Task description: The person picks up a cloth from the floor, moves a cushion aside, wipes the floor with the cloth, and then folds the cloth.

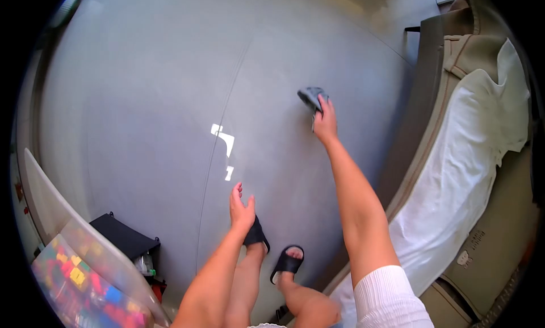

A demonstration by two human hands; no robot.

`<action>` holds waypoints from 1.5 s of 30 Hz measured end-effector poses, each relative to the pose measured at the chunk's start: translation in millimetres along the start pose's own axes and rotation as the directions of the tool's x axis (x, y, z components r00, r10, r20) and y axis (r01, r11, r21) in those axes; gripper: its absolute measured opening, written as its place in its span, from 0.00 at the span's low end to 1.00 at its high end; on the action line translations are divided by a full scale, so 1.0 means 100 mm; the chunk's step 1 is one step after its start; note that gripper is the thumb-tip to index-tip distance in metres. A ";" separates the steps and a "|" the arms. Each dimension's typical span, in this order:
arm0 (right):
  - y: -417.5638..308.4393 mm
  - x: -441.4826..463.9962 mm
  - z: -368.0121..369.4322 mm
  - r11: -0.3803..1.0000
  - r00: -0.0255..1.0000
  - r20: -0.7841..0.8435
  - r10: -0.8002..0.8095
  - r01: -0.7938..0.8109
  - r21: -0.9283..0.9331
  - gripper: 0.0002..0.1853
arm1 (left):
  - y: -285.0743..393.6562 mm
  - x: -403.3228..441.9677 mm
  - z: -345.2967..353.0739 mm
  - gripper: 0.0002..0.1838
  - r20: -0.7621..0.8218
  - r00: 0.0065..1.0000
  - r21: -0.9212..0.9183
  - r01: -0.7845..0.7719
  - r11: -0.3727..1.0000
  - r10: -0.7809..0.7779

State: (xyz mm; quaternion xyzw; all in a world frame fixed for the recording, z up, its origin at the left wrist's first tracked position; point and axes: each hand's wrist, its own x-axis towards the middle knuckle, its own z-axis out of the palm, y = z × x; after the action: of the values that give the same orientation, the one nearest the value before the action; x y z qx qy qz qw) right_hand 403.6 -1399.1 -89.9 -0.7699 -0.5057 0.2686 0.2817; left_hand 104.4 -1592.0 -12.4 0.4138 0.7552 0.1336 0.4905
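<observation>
Out ahead over the grey floor [153, 118], my right hand [326, 122] is closed around a crumpled dark grey cloth [310, 95]. The cloth bunches out past the fingertips to the left. Whether it touches the floor, I cannot tell. My left hand [242, 211] hangs lower in the view, empty, its thumb apart from the fingers. Just behind it is a black slide sandal [256, 235] on one foot; the other sandal [288, 261] shows to its right.
Along the right runs a brown sofa [499, 214] with a white cover [454, 163] draped over it. At the lower left stand a clear-sided bin of colourful toy blocks [85, 282] and a low black table [125, 234]. Bright light patches [226, 140] lie on the floor.
</observation>
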 end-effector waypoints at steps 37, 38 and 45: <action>1.18 -1.61 -0.45 0.932 0.997 -0.007 -0.082 0.074 -0.354 0.34 | -0.34 -0.46 0.45 0.31 0.051 0.995 -0.148 -0.077 0.986 0.085; 1.10 -1.90 -0.36 0.912 0.999 -0.026 -0.035 0.021 -0.410 0.36 | -0.37 -0.44 0.47 0.31 0.045 0.995 -0.146 -0.079 0.986 0.087; 0.54 -3.66 -0.35 0.988 0.927 0.341 0.155 -0.149 -0.044 0.35 | -0.33 -0.87 0.47 0.32 0.109 0.993 -0.084 -0.040 0.996 0.049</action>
State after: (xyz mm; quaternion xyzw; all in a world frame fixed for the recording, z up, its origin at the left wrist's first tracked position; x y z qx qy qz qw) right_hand 336.1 -1763.2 -56.1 -0.7504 -0.4883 0.4154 0.1610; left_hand 143.1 -1687.8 -0.4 0.4170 0.7112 0.1521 0.5452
